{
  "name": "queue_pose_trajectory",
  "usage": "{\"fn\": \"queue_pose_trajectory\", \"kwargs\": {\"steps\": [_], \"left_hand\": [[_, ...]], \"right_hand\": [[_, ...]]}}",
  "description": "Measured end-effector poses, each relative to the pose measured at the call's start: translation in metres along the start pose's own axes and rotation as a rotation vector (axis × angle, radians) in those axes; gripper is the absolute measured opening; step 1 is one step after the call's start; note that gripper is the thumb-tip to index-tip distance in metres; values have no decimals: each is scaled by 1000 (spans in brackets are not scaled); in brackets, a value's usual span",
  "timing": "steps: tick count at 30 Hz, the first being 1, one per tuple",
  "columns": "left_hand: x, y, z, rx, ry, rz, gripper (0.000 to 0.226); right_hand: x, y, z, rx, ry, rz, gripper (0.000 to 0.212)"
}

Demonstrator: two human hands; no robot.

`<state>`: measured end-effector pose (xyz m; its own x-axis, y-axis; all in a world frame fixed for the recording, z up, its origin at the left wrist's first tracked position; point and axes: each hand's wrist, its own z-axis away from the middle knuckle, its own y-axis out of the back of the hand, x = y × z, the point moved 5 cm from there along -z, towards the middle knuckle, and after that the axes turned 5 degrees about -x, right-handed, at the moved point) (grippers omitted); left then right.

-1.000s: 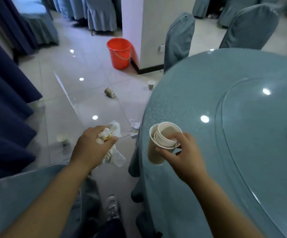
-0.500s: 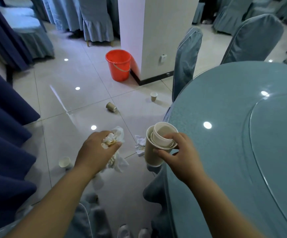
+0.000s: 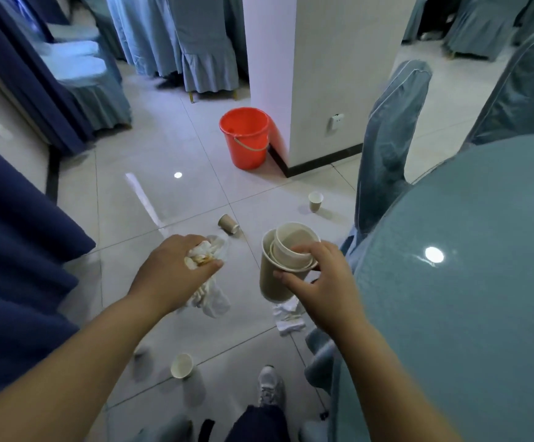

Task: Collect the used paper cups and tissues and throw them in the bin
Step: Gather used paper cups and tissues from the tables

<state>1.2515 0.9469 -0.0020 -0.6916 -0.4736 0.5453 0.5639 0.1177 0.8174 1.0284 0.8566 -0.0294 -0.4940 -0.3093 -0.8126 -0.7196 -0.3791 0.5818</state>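
Tissues (image 3: 210,250) sit bunched in the clenched left hand (image 3: 176,272) and nested paper cups (image 3: 275,279) in the curled right hand (image 3: 323,285), both above the floor (image 3: 163,148) beside the bench (image 3: 482,314) edge, with the red bucket (image 3: 244,138) well ahead beside the pillar (image 3: 323,74).

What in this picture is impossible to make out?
Head view only:
Bucket: near wall hides its bottom.
Cups in right hand: nested, count unclear.
Tissues: left hand covers part of the wad.
Floor tissue: partly behind the right hand.
Table: cut off by the right edge.
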Motion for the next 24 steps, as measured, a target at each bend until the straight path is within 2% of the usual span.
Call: {"fn": "queue_pose_trajectory", "kwargs": {"steps": [3, 7, 10, 16, 21, 24], "left_hand": [[14, 14, -61, 16, 11, -21, 46], [19, 41, -131, 3, 32, 35, 56], [15, 62, -170, 78, 39, 30, 48], [-14, 96, -243, 99, 113, 82, 44], [-40, 133, -328, 173, 125, 152, 31], [-51, 148, -388, 154, 132, 197, 36]], "right_hand": [[11, 0, -65, 6, -2, -19, 48], [12, -3, -146, -24, -18, -55, 49], [0, -9, -201, -58, 9, -45, 48], [-27, -33, -293, -116, 28, -18, 47], [-46, -62, -378, -131, 10, -12, 43], [-55, -82, -435, -131, -15, 4, 42]]}}
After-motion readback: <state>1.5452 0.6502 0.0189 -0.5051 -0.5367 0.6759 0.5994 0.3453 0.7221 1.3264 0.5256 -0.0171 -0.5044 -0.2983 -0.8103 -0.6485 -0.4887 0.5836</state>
